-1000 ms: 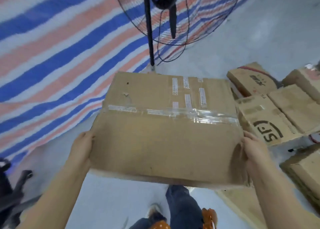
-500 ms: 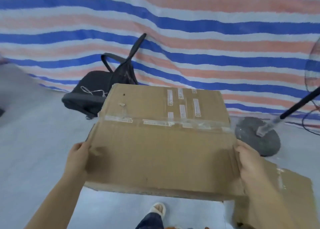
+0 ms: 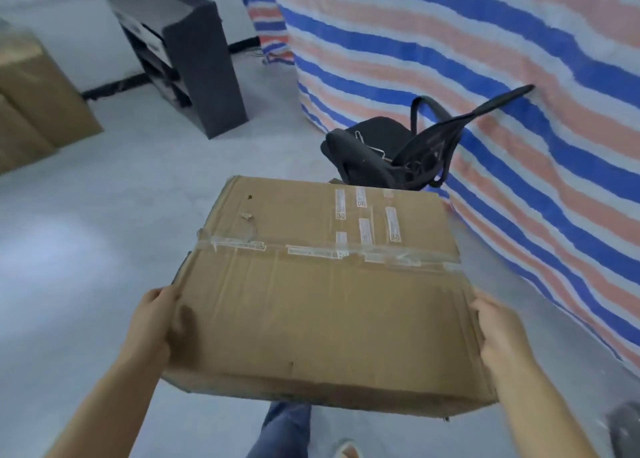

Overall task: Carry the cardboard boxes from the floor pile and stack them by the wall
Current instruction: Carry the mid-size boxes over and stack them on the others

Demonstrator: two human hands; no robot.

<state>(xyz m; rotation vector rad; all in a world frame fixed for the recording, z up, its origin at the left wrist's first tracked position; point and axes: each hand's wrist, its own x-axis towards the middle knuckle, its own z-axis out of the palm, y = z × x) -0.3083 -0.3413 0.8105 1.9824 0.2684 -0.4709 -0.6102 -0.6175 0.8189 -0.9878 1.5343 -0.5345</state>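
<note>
A: Head view: how many boxes?
B: One taped cardboard box (image 3: 322, 291) carried above the floor (image 3: 104, 236), plus a brown stack (image 3: 31, 101) at far left by the wall; its count is unclear.
A: And the hands?
B: Two. The left hand (image 3: 154, 322) and right hand (image 3: 498, 329) grip the box's opposite sides.
A: Anything else?
B: One tipped black chair (image 3: 391, 153), one dark shelf (image 3: 187, 52), one striped tarp (image 3: 485, 77).

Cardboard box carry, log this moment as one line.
phase: carrying | cardboard box: off floor, tape seam up | left hand: grips left edge | right hand: grips right edge | ahead: boxes by wall
</note>
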